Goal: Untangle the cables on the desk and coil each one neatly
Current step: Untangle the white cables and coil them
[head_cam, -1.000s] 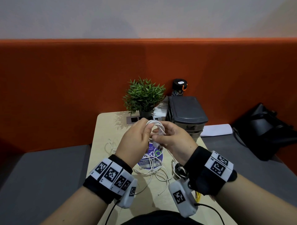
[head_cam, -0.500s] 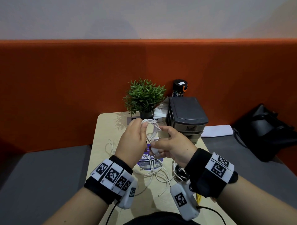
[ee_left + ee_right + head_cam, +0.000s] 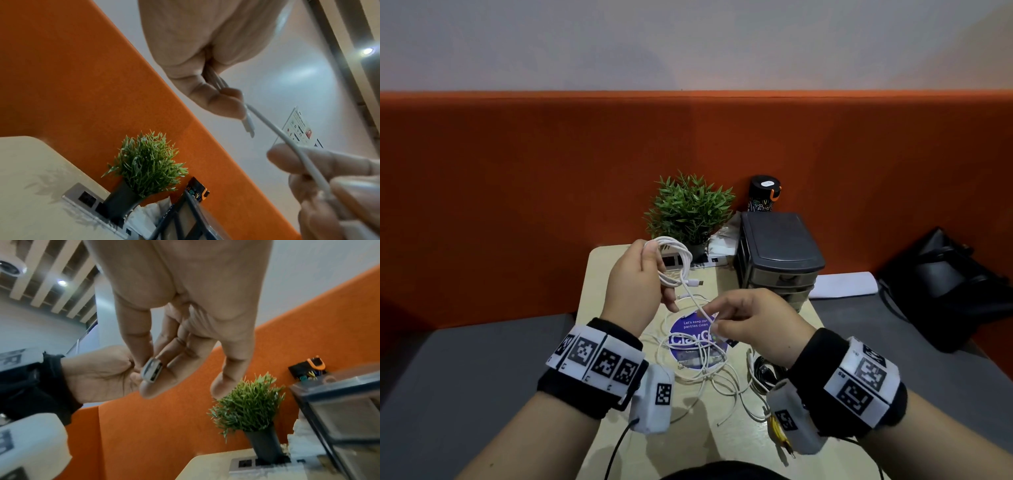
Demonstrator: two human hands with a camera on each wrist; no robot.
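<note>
Left hand up above the surface, its grip closed round a coiled white cable, small plug poking out just right of the fingers. Right hand lower, grip pinching the cable's USB plug. Beneath both, loose white cables sprawl tangled. Beyond, a closed drawer box, contents hidden.

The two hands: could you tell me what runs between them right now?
In the head view, a taut stretch of white cable runs from the left hand down to the right hand.
</note>
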